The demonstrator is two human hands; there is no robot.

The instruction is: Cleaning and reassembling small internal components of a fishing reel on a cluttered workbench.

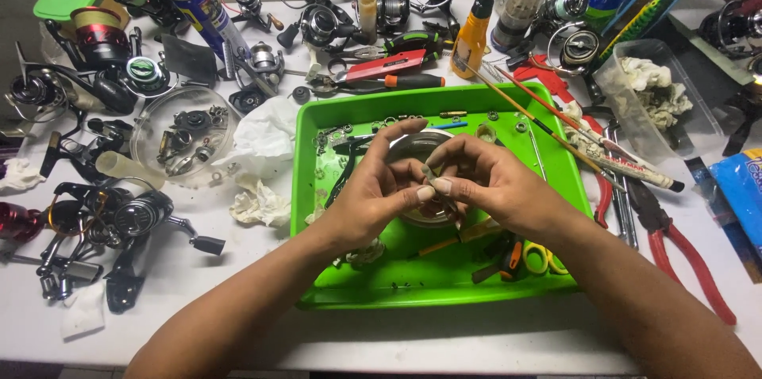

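Over a bright green tray [413,284], my left hand [377,188] and my right hand [488,180] meet fingertip to fingertip. Together they pinch a small pale metal part [431,180]; what kind of part it is I cannot tell. Beneath the hands sits a round metal bowl [413,145], mostly hidden. Small screws, washers and rings lie scattered along the tray's far edge [381,121]. A tool with an orange and yellow handle [532,256] rests in the tray under my right wrist.
Many fishing reels [119,212] crowd the white table's left and back. A clear round dish of parts [182,137], crumpled tissue [258,204], a blue spray can [202,6], an orange oil bottle [471,38], red pliers [683,252] and a clear tub of rags [647,89] surround the tray.
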